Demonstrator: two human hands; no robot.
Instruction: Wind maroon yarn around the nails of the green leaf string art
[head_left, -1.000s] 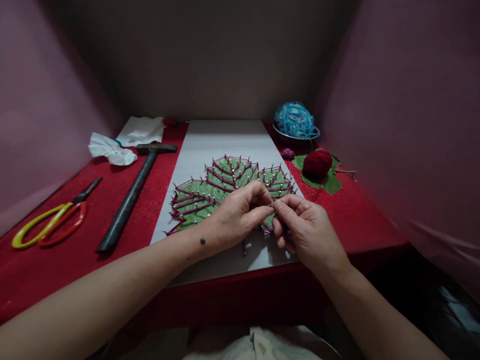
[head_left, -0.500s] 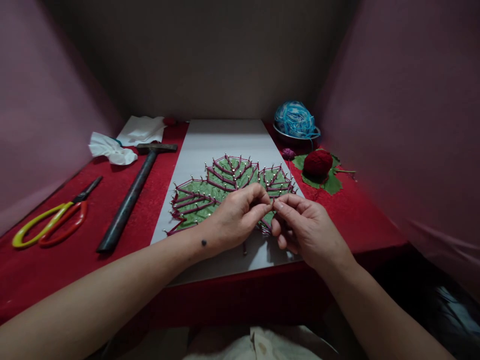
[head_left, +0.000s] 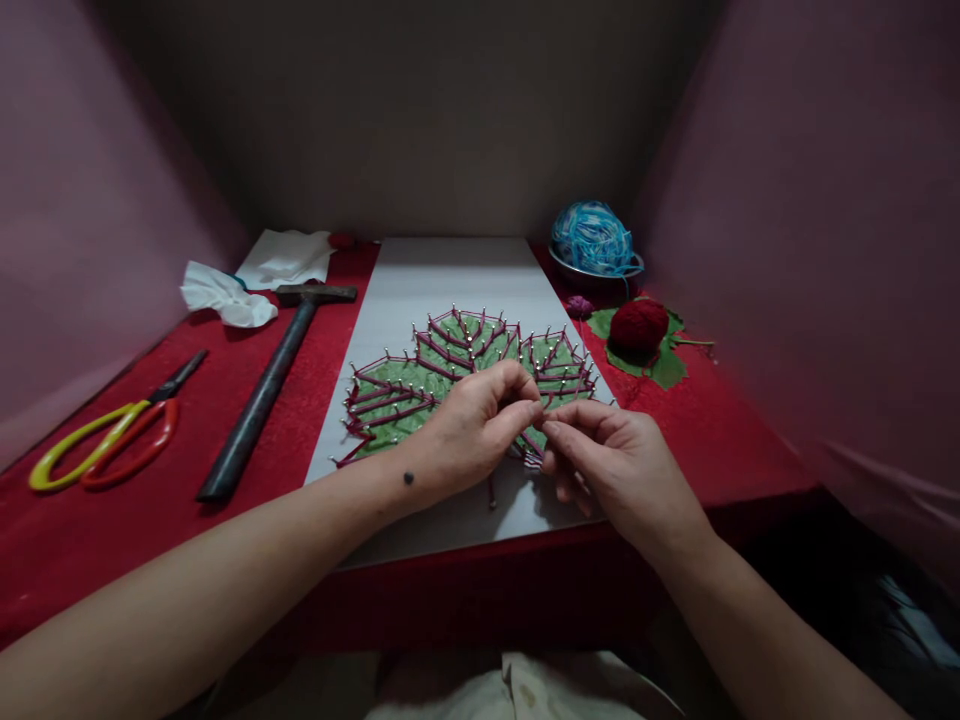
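A green leaf (head_left: 394, 437) lies on a white board (head_left: 450, 265), ringed and crossed by nails wound with maroon yarn (head_left: 390, 408). Over the leaf's lower right part, my left hand (head_left: 480, 420) pinches thumb against forefinger. My right hand (head_left: 611, 450) meets it fingertip to fingertip, also closed in a pinch, its other fingers curled beneath. Both seem to grip the thin yarn, though the strand between the tips barely shows. My hands cover the leaf's lower middle. A small purple yarn ball (head_left: 579, 307) sits beside the board's right edge.
Left on the red cloth (head_left: 247, 400) lie a hammer (head_left: 262, 390), scissors (head_left: 124, 425) and crumpled white tissue (head_left: 229, 297). To the right are a red yarn ball (head_left: 637, 326) on green leaves (head_left: 664, 367) and blue yarn (head_left: 592, 238) in a metal bowl (head_left: 592, 275). Pink cloth (head_left: 847, 250) hangs alongside.
My right hand has shifted slightly and its fingertips have straightened toward the left hand's pinch. The view has moved a little; objects on the cloth stay put.
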